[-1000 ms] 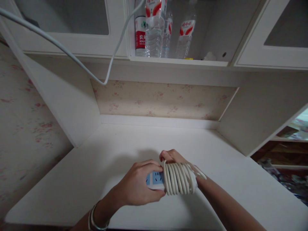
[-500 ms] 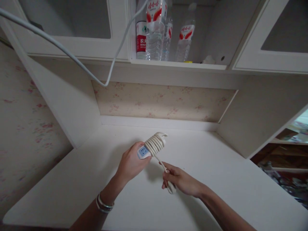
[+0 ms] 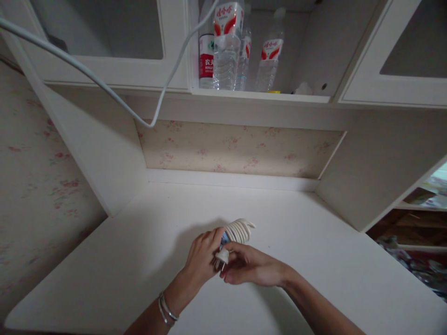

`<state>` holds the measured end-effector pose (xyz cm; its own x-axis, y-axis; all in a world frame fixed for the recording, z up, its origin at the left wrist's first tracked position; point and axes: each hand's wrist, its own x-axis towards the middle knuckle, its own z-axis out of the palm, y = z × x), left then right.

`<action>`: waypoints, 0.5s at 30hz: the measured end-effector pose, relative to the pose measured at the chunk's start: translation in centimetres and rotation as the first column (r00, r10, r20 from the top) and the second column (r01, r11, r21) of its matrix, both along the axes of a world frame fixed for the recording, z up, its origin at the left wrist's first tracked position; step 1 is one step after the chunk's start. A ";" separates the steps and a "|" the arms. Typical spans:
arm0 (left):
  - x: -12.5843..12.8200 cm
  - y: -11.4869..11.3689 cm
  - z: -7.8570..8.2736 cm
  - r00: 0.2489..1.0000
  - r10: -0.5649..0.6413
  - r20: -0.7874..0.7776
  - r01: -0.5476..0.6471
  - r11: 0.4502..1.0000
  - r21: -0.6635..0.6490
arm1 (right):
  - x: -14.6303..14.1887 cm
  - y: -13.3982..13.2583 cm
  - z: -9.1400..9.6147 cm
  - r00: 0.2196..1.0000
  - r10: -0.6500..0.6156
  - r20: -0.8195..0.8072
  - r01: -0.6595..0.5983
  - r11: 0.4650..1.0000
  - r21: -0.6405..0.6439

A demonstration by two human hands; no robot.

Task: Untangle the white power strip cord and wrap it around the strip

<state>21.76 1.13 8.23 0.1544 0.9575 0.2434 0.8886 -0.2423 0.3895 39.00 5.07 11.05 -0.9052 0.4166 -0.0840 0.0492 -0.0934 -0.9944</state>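
Observation:
My left hand [image 3: 202, 253], with bracelets at the wrist, is closed round a white power strip [image 3: 224, 239] with a blue socket face. Most of the strip is hidden by my fingers and the cord. A cream cord [image 3: 240, 231] is wound in tight turns round its far end, and one loop sticks out to the right. Between my hands is the white plug [image 3: 222, 256], its metal prongs pointing down. My right hand [image 3: 253, 266] curls at the plug, its fingers against it; their exact grip is partly hidden.
Beneath my hands is a white desktop [image 3: 139, 260]. Above it, an open cabinet shelf [image 3: 296, 97] holds several plastic bottles [image 3: 226, 51] and a red-labelled container [image 3: 206, 63]. A white cable [image 3: 104, 83] hangs across the upper left. Side panels stand left and right.
Both hands and the power strip have moved down and a little right. My right hand has come up against the strip, and the plug now shows between the hands.

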 end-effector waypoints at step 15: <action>2.8 -2.0 -3.8 0.992 0.008 -0.127 -0.007 1.000 0.004 | -0.4 2.9 -5.9 0.732 -0.643 0.225 0.516 0.739 0.434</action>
<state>24.55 -0.83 4.48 0.1771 0.9580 0.2257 0.9325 -0.2367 0.2728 38.56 7.97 5.20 -0.4104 0.9069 -0.0959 0.4302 0.0998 -0.8972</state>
